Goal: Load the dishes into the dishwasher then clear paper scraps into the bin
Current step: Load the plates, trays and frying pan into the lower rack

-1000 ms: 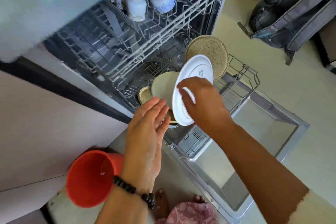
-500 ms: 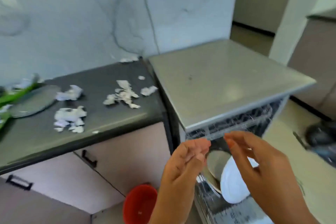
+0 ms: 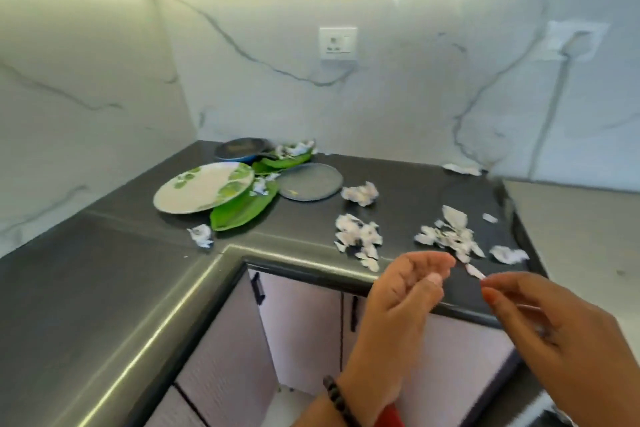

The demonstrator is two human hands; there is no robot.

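Left hand: the left hand (image 3: 398,315) is held raised at the worktop's front edge, fingers loosely bent, the grip empty; a dark bead bracelet (image 3: 337,399) is worn at the wrist.
Right hand: the right hand (image 3: 561,340) is held level beside the left, apart from it, fingers relaxed and nothing gripped.
Paper scraps: white paper scraps (image 3: 360,239) are scattered along the worktop's front edge just beyond both hands, with more toward its right end and back.
Worktop: a dark L-shaped worktop (image 3: 104,288) is seen, cupboard doors below it.
Plates: a leaf-patterned plate (image 3: 204,186) is resting partly on a green leaf-shaped dish (image 3: 246,210); a grey plate (image 3: 310,181) lies just right of them on the worktop.
Back corner: a dark pan (image 3: 242,149) is set at the worktop's rear; another green dish (image 3: 287,159) beside it holds crumpled paper.
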